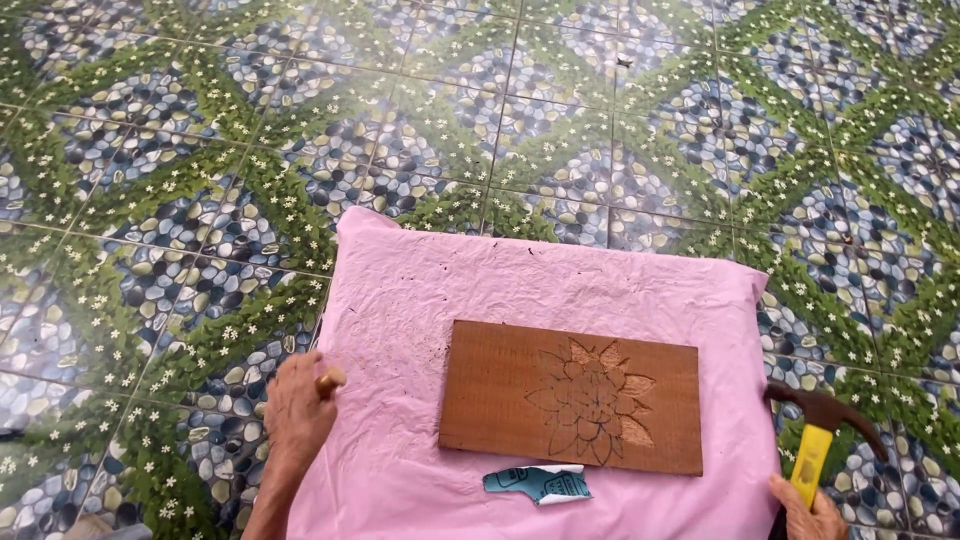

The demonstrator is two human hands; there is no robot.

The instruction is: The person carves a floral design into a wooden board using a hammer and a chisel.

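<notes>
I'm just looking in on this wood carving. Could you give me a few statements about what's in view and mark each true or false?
1. The right hand holds a hammer with a yellow handle. True.
2. The wooden board lies directly on the tiled floor. False: it lies on a pink sheet spread over the floor.
3. A flower is carved into the board. True.
4. The left hand is empty. False: it grips a wooden-handled tool.
5. A small blue packet lies on top of the board. False: it lies on the sheet, near the board's closer edge.
</notes>
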